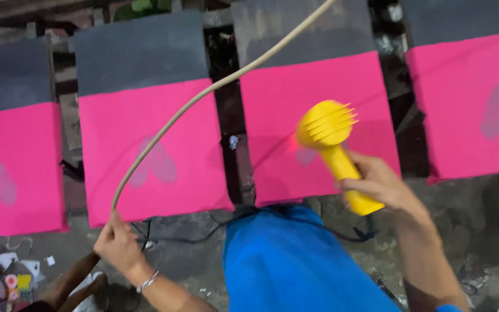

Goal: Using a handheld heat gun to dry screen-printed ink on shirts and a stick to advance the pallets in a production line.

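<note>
My right fingers point(371, 184) grip the dryer point(333, 144), aimed at the pink cloth point(319, 86); my left hand point(116, 242) holds the cord point(203, 95) clear of it.

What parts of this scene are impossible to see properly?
- Cord: its far end leaves the head view at the top edge.
- Yellow dryer: motion-blurred; the right hand covers its grip.
- Rightmost pink cloth: cut off by the right edge.
- Left hand: fingers blurred around the cord.
</note>
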